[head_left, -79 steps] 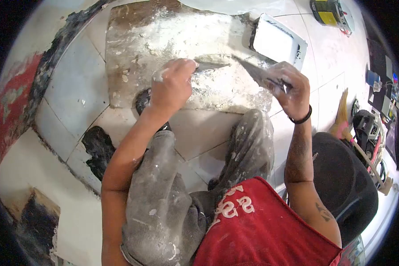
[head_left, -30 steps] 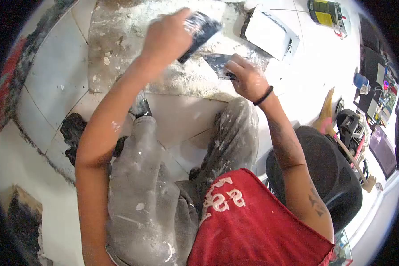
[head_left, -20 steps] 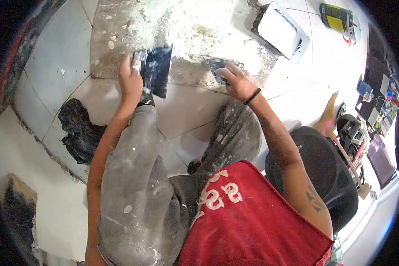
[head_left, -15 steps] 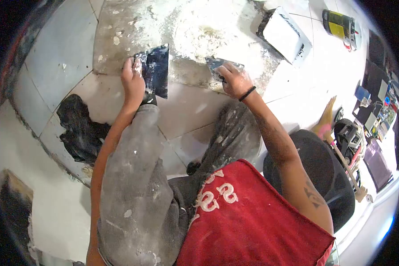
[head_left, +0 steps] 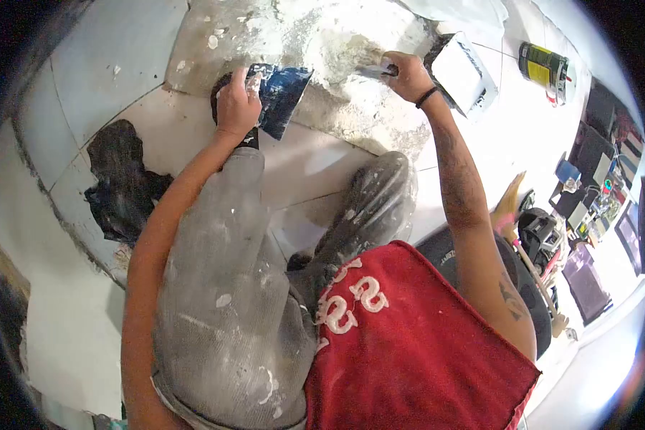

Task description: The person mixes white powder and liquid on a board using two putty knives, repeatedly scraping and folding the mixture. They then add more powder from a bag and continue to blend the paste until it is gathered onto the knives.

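Observation:
My left hand point(head_left: 238, 106) is wrapped round a wide putty knife point(head_left: 285, 97) with a dark blue, white-smeared blade. That blade slants over the near edge of a plaster-crusted board point(head_left: 193, 57) lying on the floor. Farther right, my right hand point(head_left: 408, 77) grips a smaller putty knife point(head_left: 371, 70), its blade turned nearly edge-on and pointing left. This smaller blade overlaps the wet-looking grey-white patch point(head_left: 340, 61) in the middle of the board. Fingers and tools carry white smears.
A white tub point(head_left: 457, 75) with a dark rim stands right of the board. Beyond it lies a black-and-yellow can point(head_left: 543, 64). Crumpled black plastic point(head_left: 122, 179) is on the tiles at left. A broom point(head_left: 527, 258) and assorted tools lie at right, near a dark round seat point(head_left: 441, 258).
My right hand has lifted up and right, turning its knife edge-on. My left hand has shifted right and its wide blade is now tilted. The view has moved slightly.

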`<state>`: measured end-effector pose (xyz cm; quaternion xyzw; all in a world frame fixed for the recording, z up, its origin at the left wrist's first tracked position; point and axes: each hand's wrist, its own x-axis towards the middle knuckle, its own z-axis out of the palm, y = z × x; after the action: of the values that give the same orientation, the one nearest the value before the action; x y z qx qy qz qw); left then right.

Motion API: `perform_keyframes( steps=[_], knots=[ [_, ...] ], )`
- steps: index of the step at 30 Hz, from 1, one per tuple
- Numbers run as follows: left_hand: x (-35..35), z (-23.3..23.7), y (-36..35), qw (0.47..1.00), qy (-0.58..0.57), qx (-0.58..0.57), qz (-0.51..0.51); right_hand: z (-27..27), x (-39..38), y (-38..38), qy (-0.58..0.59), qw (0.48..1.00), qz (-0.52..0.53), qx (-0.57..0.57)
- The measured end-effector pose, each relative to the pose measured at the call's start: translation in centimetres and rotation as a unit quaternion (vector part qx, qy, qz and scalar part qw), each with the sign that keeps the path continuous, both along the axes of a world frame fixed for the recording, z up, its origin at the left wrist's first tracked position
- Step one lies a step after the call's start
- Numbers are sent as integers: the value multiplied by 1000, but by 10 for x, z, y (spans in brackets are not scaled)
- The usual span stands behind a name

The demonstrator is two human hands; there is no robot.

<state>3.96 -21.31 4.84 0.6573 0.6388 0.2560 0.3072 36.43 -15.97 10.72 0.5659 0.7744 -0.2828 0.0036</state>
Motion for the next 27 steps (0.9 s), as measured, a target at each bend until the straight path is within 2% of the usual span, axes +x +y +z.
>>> perform_keyframes(
  steps=[5,8,11,18,20,24,27],
  knots=[
    [-1,-2,1,1000,9,-3,-9,10,4,7,39,999,-22,-27],
    [-1,-4,0,999,21,21,-12,14,5,6,34,999,-16,24],
    [-3,-4,3,999,30,10,-17,18,5,4,27,997,-72,-7],
    [1,3,5,996,63,-52,-19,21,6,2,-1,999,-35,22],
    [1,2,4,998,62,-28,-13,24,7,5,1,999,-32,4],
    [3,4,-6,998,64,-25,-4,26,11,15,-13,996,-11,90],
    [4,21,-8,996,71,-39,-24,25,7,19,-36,996,14,81]
  ],
)
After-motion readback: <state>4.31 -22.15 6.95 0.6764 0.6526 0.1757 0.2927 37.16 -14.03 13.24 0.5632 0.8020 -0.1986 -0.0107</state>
